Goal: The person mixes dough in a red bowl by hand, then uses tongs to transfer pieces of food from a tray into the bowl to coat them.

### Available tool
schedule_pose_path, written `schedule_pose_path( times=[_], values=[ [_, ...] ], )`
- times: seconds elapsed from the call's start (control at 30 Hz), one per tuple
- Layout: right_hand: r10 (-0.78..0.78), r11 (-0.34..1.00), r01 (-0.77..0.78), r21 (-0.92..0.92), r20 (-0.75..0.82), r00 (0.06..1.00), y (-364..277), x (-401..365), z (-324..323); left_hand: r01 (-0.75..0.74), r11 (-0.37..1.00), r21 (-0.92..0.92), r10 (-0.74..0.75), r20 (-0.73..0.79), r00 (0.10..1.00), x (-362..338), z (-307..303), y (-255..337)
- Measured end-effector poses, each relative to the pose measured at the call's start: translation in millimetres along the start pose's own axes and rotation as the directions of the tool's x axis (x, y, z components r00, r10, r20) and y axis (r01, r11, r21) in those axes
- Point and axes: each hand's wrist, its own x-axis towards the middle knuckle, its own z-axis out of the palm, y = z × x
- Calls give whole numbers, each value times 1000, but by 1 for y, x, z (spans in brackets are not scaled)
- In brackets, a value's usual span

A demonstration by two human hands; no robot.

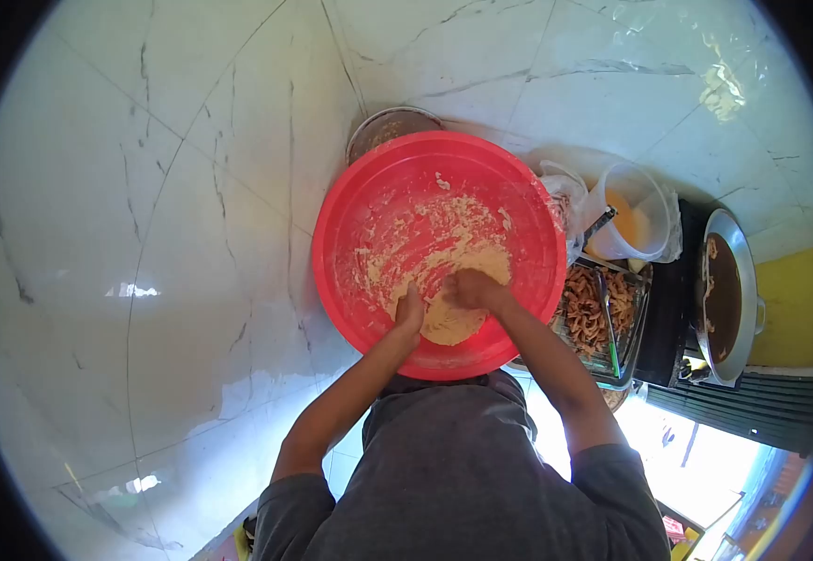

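From the head camera, the red bowl (332, 243) sits on the white floor. The dough (450, 327) lies at 6 o'clock inside it. The left hand (411, 309) is balled into a fist and pushed into the dough. The right hand (470, 288) bends over it at 1 o'clock, but I cannot tell if it grabs. This looks like kneading. A next push would need the crumbs (378, 266) at 10 o'clock scraped in.

A single wide-angle camera worn on the person's head looks almost straight down at the white marble tile floor (145, 280). It sits close. The round red plastic basin (350, 234) fills the middle, the person's own grey shirt (463, 467) rises from the bottom edge, and a dark circular rim crops every corner.
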Motion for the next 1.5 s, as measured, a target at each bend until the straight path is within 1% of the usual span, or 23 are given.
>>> schedule_pose_path(
  times=[0.07,0.17,0.2,0.27,0.3,0.37,0.4,0.47,0.57,0.67,0.77,0.87,0.97,1.03,1.07,1.1,1.13,1.17,1.27,1.37,1.4,1.47,1.5],
  values=[
    [-64,981,82,-178,107,992,3,6,21,65,997,51,-63,-40,997,-3,7,1],
    [-274,956,284,-76,123,954,20,20,51,69,994,86,-67,-19,998,-13,7,13],
    [-150,989,147,29,199,968,8,9,36,56,990,128,-52,-39,998,-10,5,17],
    [78,969,-159,189,380,922,-29,-23,-21,33,986,163,-23,-63,998,-2,1,19],
    [85,967,-162,199,351,933,-26,-21,-26,21,987,161,-10,-68,998,1,-1,18],
    [103,961,-169,219,282,954,-11,-22,-38,-10,997,71,12,-36,999,13,-2,12],
    [184,967,-211,141,183,966,-3,-16,-38,53,998,15,-53,14,998,14,0,12],
    [315,949,-315,-1,-37,948,15,0,-29,184,979,-83,-173,127,977,9,9,14],
    [481,811,-519,270,196,854,-10,-14,-18,289,943,-165,-262,169,950,-9,34,18],
    [395,864,-397,309,73,916,-13,7,20,354,934,-53,-349,85,933,-30,53,28],
    [352,882,-358,306,75,933,-19,4,10,173,985,-15,-174,-31,984,-13,42,9],
    [231,776,-266,572,135,964,-8,-6,-8,-8,939,343,61,-145,988,-35,34,28],
    [11,927,-95,362,227,974,-9,-23,-38,43,871,490,-37,-22,999,-62,23,64],
    [195,973,-201,113,61,979,1,-13,-31,-74,857,510,114,-47,992,-46,11,55],
    [269,963,-270,-6,-39,962,7,-9,-26,-131,844,521,188,-57,981,-34,7,46],
    [334,938,-334,92,22,942,3,-11,-24,-42,949,313,63,-57,996,-11,3,27],
    [387,899,-398,185,92,917,-5,-13,-20,63,994,91,-60,-30,998,16,0,2],
    [431,845,-462,269,167,887,-13,-15,-13,176,975,-132,-174,24,984,29,1,-12],
    [380,882,-377,284,48,924,-5,18,34,438,882,-177,-415,152,897,-8,28,24],
    [360,802,-373,467,121,925,-20,11,15,255,965,-69,-255,6,967,-48,46,56],
    [301,805,-294,516,72,951,-17,12,13,130,991,27,-128,-69,989,-37,41,45],
    [183,790,-126,601,-35,983,-4,11,6,-102,964,245,147,-174,974,-7,22,11],
    [147,836,-127,535,5,989,0,9,-3,-82,933,352,135,-130,982,-16,20,21]
  ],
)
